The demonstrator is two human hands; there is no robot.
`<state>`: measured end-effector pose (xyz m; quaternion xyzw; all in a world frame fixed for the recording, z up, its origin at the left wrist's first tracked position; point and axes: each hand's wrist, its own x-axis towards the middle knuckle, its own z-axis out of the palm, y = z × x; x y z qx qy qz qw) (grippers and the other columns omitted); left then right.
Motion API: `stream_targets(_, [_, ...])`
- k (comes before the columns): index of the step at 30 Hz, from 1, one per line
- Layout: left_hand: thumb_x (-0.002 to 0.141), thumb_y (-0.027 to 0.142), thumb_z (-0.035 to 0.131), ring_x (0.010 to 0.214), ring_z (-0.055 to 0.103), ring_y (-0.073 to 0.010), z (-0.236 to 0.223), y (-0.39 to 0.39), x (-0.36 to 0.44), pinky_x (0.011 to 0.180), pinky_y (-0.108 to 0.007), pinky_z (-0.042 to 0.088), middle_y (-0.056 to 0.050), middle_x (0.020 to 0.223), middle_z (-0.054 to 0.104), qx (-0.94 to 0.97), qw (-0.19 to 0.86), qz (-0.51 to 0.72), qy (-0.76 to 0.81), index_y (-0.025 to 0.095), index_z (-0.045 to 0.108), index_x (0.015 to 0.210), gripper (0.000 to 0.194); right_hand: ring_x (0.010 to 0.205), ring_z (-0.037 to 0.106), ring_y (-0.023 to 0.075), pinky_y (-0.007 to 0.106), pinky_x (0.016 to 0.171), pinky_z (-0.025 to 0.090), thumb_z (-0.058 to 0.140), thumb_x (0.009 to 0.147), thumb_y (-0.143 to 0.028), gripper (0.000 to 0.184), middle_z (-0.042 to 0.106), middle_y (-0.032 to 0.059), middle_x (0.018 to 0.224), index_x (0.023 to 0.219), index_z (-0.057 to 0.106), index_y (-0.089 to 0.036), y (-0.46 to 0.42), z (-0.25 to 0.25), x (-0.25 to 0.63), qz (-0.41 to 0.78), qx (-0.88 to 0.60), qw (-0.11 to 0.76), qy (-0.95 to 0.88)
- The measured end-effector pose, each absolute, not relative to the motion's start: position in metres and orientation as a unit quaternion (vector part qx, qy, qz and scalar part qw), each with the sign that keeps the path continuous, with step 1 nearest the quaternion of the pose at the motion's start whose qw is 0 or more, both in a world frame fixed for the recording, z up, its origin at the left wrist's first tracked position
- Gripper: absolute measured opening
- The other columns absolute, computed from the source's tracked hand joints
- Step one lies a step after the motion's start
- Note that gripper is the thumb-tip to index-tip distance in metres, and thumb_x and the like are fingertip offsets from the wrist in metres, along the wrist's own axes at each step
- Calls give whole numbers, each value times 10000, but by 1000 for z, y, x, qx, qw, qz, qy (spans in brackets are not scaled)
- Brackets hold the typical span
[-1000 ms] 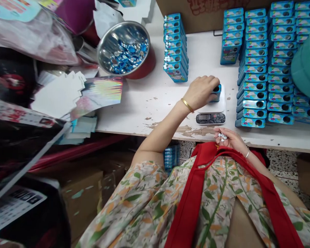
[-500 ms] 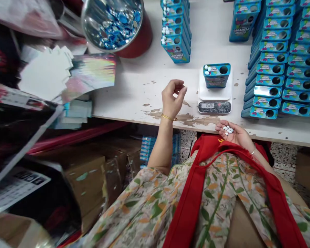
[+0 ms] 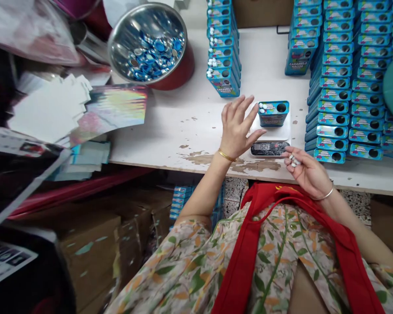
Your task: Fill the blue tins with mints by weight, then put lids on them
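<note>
A blue candy tin [image 3: 272,114] stands upright on a small white digital scale [image 3: 271,149], with a few white candies lying on its top beside a round hole. My left hand [image 3: 237,126] is just left of the tin, fingers spread and holding nothing; its fingertips come close to the tin's side, and I cannot tell whether they touch. In front of the scale's right corner, my right hand [image 3: 309,172] is curled, palm up, around several small white candies [image 3: 294,161]. The scale's display is lit with digits.
A steel-lined bowl [image 3: 185,39] of blue caps stands at the back left. One row of tins [image 3: 223,83] topped with white candies is behind my left hand. More tins [image 3: 334,107] stand in rows at right. Holographic sheets [image 3: 118,104] overlap the table's left side.
My left hand has moved right toward the tin, its fingers going from curled to spread. My right hand has risen over the table edge, its fingers curling round the candies. The camera view has shifted.
</note>
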<state>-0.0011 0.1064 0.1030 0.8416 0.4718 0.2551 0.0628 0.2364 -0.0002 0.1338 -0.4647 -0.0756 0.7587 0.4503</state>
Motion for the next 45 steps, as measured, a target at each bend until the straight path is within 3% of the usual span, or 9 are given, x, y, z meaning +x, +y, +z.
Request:
stream_targets(4, [940,738,439,1556,310,-325,105,113,16,1291,-571,150,-120,1610,448,853,63,242,459,286,504,1475,704,608,525,52,143,493,415,706,869,-232,136,650,10,867,989,671,-180,40,157,244,706,-485,462,-229])
stream_targets(10, [972,694,418,1558,314,-309,104,121,35,1290,-588,138,-86,1609,454,857,73,256,441,321,524,1449,614,592,483,72,203,545,399,739,870,-228,156,582,-6,786,983,643,-179,103,175,243,627,-493,382,-466])
stream_targets(18, [979,663,445,1521,369,-323,105,119,18,1270,-589,197,-108,1551,505,825,90,298,472,303,540,1424,581,934,629,238,374,845,510,670,875,-196,239,692,64,920,1103,724,-153,148,180,242,382,-532,195,-730])
stream_targets(25, [982,655,445,1494,410,-315,102,115,10,1269,-564,217,-104,1516,534,809,103,307,491,297,551,1402,562,1040,655,305,442,932,492,636,881,-194,373,720,125,1086,1247,692,-143,156,191,237,312,-546,84,-773])
stream_targets(31, [984,676,401,1495,408,-320,98,112,9,1263,-569,228,-113,1514,535,794,116,306,512,290,567,1382,579,1010,642,298,435,956,471,765,781,-117,337,664,64,872,1113,728,-162,167,177,235,344,-557,126,-746])
stream_targets(34, [978,699,375,1500,400,-326,99,110,6,1265,-586,220,-108,1515,535,786,127,301,525,295,561,1390,606,868,613,220,328,803,490,827,718,-48,312,574,11,723,985,726,-173,167,181,236,431,-536,226,-690])
stream_targets(39, [966,725,361,1478,423,-320,94,106,-8,1260,-566,265,-105,1516,528,768,152,311,539,311,545,1408,634,540,408,79,227,488,298,710,918,-130,142,511,-13,617,795,645,-158,153,203,245,610,-553,289,-488])
stream_targets(42, [974,716,358,1442,465,-311,85,99,-18,1228,-553,336,-114,1478,553,750,151,322,558,306,550,1400,622,534,423,52,204,481,292,626,987,-168,225,551,-1,678,763,636,-154,144,203,261,658,-573,314,-375])
stream_targets(45, [985,702,363,1396,513,-298,76,90,-27,1187,-553,398,-114,1428,585,742,137,328,568,297,553,1391,604,548,463,48,198,509,331,601,958,-71,179,572,-13,703,830,681,-167,135,194,278,665,-577,327,-343])
